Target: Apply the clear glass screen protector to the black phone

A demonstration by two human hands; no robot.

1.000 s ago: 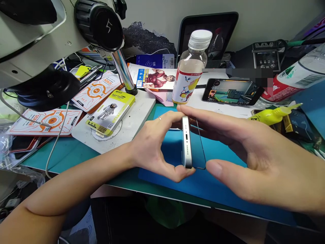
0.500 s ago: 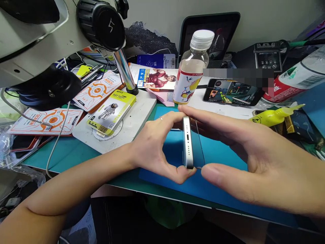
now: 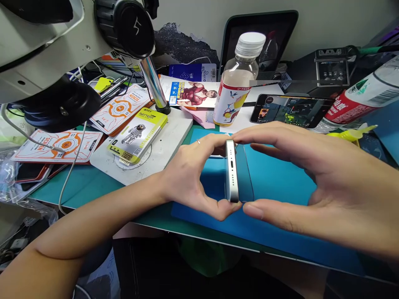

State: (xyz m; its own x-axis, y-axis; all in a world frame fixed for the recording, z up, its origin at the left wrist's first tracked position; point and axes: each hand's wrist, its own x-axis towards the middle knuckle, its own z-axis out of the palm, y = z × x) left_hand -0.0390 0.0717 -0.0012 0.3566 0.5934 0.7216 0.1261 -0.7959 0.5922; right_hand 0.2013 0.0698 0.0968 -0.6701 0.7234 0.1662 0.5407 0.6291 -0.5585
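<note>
- Surface: blue mat (image 3: 277, 174) under the silver phone (image 3: 232, 172), on top of a green mat (image 3: 77, 187) that runs on to the phone's L.
- Room: grey wall (image 3: 193, 14) behind phone, dark patch w/ flaking edge low on it; tablet (image 3: 255, 41) leans there.
- L of phone: pale base plate (image 3: 158, 151) w/ yellow battery box (image 3: 139, 135) on it; microscope (image 3: 59, 58) above; orange-and-white boxes (image 3: 62, 145) farther L.
- Behind phone: upright bottle (image 3: 235, 83), white cap. Behind & to its R: propped black phone (image 3: 289, 110), screen lit, then tilted bottle (image 3: 358, 97) w/ red label.
- Cut off: microscope top, tilted bottle's R end, R wrist. R hand (image 3: 324, 187) partly covers the yellow tube (image 3: 355, 133). Grey strip masks a bit above black phone. Most L fingers hidden behind silver phone; small print too blurry to read.
- Silver phone: held off the mat, on its long edge, port end facing camera, btwn L thumb at bottom & L fingers at top. L hand (image 3: 196, 178) grips it.
- Clear sheet (image 3: 247, 178): upright, just R of phone; can't tell if they touch.
- R hand: fingers curved, thumb well apart, tips near sheet's top & bottom edges; can't tell if they grip it.
</note>
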